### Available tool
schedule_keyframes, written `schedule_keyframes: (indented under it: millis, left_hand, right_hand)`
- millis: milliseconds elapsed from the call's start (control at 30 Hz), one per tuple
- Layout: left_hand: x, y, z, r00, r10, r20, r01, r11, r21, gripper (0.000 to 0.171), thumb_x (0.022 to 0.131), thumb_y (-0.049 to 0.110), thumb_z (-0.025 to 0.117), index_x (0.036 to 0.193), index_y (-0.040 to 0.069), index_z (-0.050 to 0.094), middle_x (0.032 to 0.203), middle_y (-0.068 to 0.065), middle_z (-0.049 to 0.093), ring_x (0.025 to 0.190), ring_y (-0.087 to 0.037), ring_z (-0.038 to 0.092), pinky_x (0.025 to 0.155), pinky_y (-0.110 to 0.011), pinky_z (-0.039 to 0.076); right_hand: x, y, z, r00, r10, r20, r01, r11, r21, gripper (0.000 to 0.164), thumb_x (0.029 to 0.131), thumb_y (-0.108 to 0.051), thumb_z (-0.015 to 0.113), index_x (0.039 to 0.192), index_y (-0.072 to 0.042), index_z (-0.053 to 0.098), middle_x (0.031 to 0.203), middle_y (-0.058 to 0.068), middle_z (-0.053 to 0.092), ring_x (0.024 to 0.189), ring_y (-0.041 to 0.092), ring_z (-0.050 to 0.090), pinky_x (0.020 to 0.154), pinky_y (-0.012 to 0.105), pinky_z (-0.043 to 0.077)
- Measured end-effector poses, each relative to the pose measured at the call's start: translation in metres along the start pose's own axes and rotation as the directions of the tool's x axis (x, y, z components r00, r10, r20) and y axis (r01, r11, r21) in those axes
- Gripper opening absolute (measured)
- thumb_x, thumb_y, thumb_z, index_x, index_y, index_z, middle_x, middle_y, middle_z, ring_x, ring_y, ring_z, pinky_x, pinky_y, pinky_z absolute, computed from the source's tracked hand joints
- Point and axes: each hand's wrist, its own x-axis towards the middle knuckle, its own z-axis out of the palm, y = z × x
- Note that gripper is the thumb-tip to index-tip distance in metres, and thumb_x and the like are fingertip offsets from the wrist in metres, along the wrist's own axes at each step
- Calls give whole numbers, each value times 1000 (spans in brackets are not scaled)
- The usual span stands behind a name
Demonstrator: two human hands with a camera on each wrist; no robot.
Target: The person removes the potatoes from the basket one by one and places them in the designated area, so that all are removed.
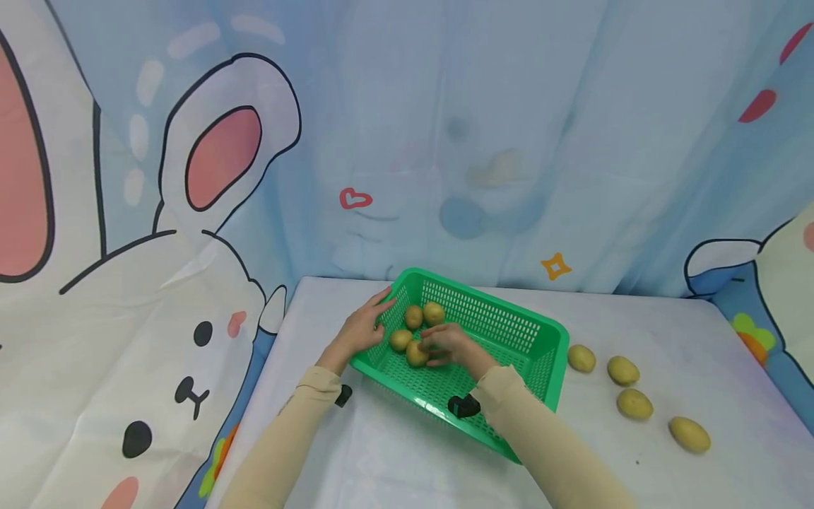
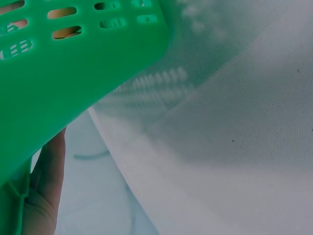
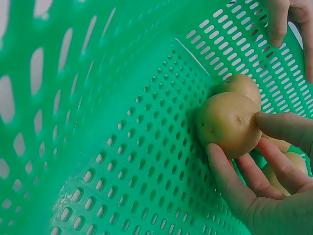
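A green plastic basket (image 1: 458,385) with slotted walls sits at an angle on the table. My left hand (image 1: 361,329) grips its left end rim; the left wrist view shows part of that hand (image 2: 46,191) against the outside of the wall. Inside the basket, my right hand (image 1: 450,344) holds a potato (image 3: 229,125) between thumb and fingers, close to the basket floor. Beside it, toward the left end, lie other potatoes (image 1: 434,313), partly hidden behind the held one in the right wrist view.
To the right of the basket, several loose potatoes (image 1: 634,404) lie on the white-covered table (image 1: 394,452). A printed cloth backdrop (image 1: 407,141) hangs behind the table's far edge. Dark wrist-camera parts (image 1: 463,406) sit by my sleeves.
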Motion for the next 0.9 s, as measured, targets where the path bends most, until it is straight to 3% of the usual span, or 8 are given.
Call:
schedule_keyframes:
  millis: [67, 400, 567, 667, 733, 900]
  left_hand:
    - [0, 0, 0, 1000, -2, -1, 2, 1000, -9, 63, 83, -10, 54, 145, -1, 48, 159, -12, 30, 70, -20, 54, 54, -25, 36]
    - [1, 1, 2, 1000, 1, 2, -1, 1000, 1, 62, 83, -9, 53, 145, -1, 48, 159, -12, 30, 71, -22, 55, 54, -26, 35]
    - [0, 1, 2, 1000, -7, -1, 7, 1000, -4, 63, 83, -9, 53, 145, 0, 48, 159, -12, 30, 81, -22, 58, 58, -26, 37]
    - [-1, 1, 2, 1000, -5, -4, 5, 1000, -9, 63, 83, -9, 53, 145, 1, 47, 159, -12, 30, 75, -21, 57, 57, -26, 36]
    - [-1, 1, 1, 1000, -3, -2, 3, 1000, -12, 63, 84, -9, 53, 146, 1, 47, 160, -12, 29, 62, -17, 51, 54, -25, 35]
    - [-2, 2, 0, 1000, 4, -8, -4, 1000, -5, 62, 84, -10, 53, 145, -1, 47, 159, -14, 30, 61, -15, 48, 52, -25, 33]
  right_hand:
    - [0, 1, 0, 1000, 1, 2, -1, 1000, -15, 36, 89, 2, 66, 124, 9, 61, 121, 25, 60, 114, 45, 58, 78, 46, 57]
    - [-1, 1, 0, 1000, 1, 9, 0, 998, -60, 36, 89, 0, 67, 124, 7, 61, 125, 25, 58, 112, 45, 59, 78, 45, 57]
    - [-4, 1, -6, 1000, -21, 6, 22, 998, -65, 40, 90, -2, 67, 128, 8, 59, 129, 27, 54, 114, 47, 58, 79, 45, 57]
    - [-9, -2, -11, 999, -37, 1, 37, 998, -58, 41, 91, -2, 65, 129, 10, 57, 132, 28, 52, 116, 49, 56, 81, 45, 56]
    - [-12, -5, -16, 999, -48, -2, 48, 998, -50, 39, 92, -2, 64, 128, 12, 58, 134, 28, 50, 118, 50, 54, 82, 44, 56]
    - [-20, -12, -28, 997, -72, -4, 72, 997, -15, 35, 93, -3, 61, 124, 13, 60, 138, 28, 48, 119, 48, 54, 81, 40, 57]
